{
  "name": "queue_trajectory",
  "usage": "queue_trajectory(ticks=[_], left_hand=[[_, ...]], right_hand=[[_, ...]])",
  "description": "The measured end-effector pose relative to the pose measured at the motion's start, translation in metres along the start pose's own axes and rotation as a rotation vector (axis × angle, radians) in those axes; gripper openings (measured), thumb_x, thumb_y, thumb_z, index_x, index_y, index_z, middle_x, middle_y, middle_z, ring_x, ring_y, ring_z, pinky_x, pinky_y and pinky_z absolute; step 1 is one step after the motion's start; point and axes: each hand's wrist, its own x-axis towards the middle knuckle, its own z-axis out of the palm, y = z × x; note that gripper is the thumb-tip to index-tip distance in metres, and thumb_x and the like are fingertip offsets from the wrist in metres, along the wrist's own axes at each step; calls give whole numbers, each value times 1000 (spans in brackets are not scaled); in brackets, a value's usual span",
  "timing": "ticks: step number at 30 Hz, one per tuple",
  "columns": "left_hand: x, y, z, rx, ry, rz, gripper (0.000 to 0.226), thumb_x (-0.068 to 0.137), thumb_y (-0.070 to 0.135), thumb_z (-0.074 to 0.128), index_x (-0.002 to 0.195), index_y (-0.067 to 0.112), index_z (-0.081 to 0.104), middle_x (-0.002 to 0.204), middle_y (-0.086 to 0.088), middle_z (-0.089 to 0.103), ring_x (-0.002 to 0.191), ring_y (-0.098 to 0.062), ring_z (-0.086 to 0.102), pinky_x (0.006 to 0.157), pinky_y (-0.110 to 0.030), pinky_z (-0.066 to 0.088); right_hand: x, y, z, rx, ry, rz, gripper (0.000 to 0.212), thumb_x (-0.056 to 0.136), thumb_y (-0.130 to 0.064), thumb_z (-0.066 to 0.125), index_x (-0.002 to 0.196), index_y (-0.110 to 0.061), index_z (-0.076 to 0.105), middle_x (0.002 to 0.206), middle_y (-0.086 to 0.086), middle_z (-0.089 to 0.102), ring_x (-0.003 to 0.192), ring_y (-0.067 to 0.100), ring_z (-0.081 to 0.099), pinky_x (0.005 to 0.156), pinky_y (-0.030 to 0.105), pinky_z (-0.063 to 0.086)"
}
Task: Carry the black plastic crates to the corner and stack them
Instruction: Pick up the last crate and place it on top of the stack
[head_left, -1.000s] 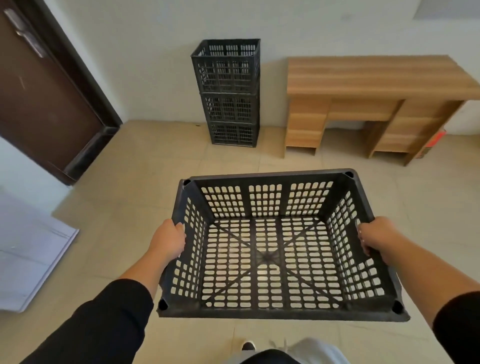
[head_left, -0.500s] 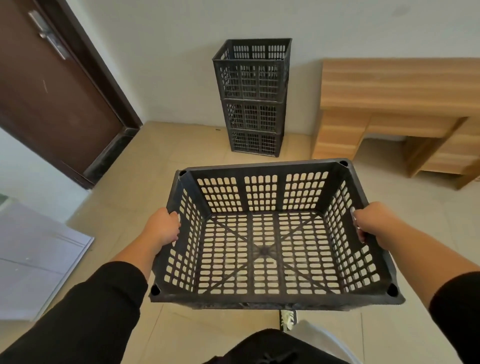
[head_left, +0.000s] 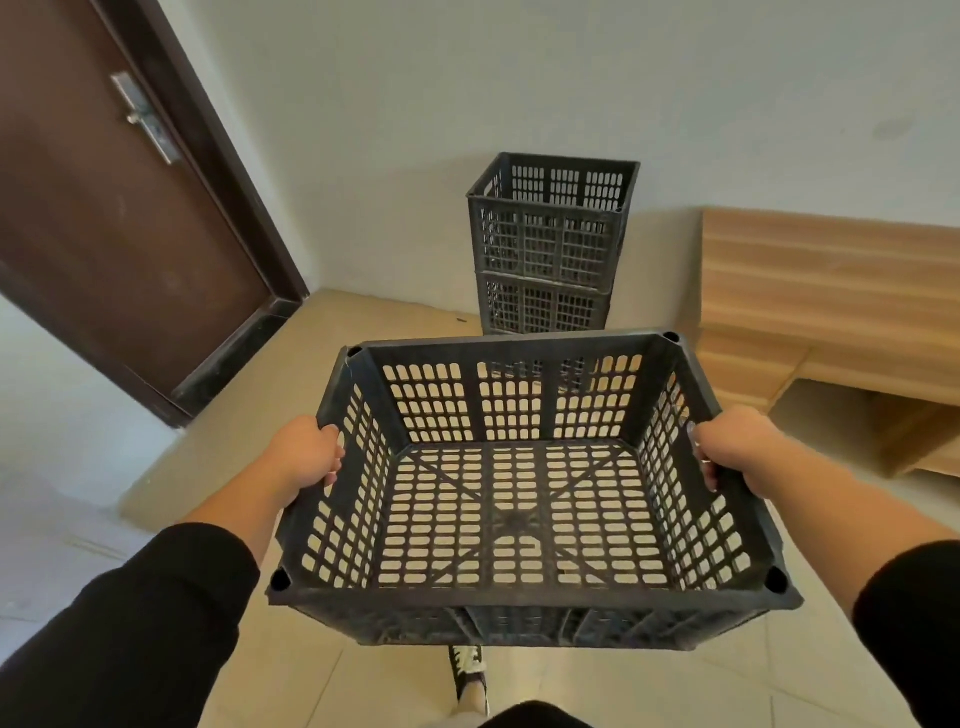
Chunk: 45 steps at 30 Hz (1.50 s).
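The left hand (head_left: 304, 454) is closed over the left rim of an empty black crate (head_left: 519, 499), and the right hand (head_left: 735, 447) grips the right rim, fingers curled inside the wall. The crate is held level in the air above the tiled floor (head_left: 332, 670). Ahead, a stack of crates (head_left: 550, 244) stands against the wall, between a dark door (head_left: 109, 218) on the left and a wooden desk (head_left: 831, 291) on the right. One shoe (head_left: 467, 670) shows below the crate.

left hand (head_left: 306, 454), right hand (head_left: 737, 447), both clenched
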Motion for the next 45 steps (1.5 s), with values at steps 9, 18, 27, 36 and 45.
queue_trajectory(ticks=[9, 18, 27, 36, 45], left_hand=[[170, 130, -35, -36, -135, 60, 37, 113, 27, 42, 96, 4, 66, 79, -13, 61, 66, -23, 56, 67, -36, 50], [291, 298, -35, -4, -228, 213, 31, 114, 20, 41, 104, -1, 62, 84, -16, 60, 63, -23, 53, 59, -33, 48], [363, 442, -31, -34, -244, 234, 28, 113, 18, 43, 118, -3, 62, 84, -15, 62, 64, -22, 56, 56, -33, 51], [461, 572, -53, -84, -292, 285, 26, 113, 15, 43, 107, -4, 59, 77, -14, 61, 61, -21, 55, 53, -33, 52], [577, 693, -61, -75, -341, 372, 26, 113, 15, 41, 102, -1, 57, 74, -13, 60, 58, -20, 54, 51, -33, 51]], right_hand=[[71, -133, 7, 31, 72, 53, 34, 104, -3, 50, 75, 9, 62, 51, 22, 61, 48, 32, 58, 63, 38, 54], [158, -231, -38, 147, 126, 113, 25, 102, 1, 45, 81, 4, 59, 57, 18, 57, 43, 29, 53, 57, 42, 53], [259, -340, -115, 127, 147, 35, 22, 103, -4, 48, 88, 5, 62, 64, 21, 59, 52, 30, 56, 62, 43, 56], [331, -472, -161, 113, 212, -37, 22, 96, 9, 47, 77, 5, 59, 59, 20, 56, 49, 31, 56, 64, 44, 55], [406, -574, -175, 176, 328, -7, 22, 101, 5, 46, 83, 5, 57, 56, 17, 55, 50, 29, 52, 64, 46, 53]])
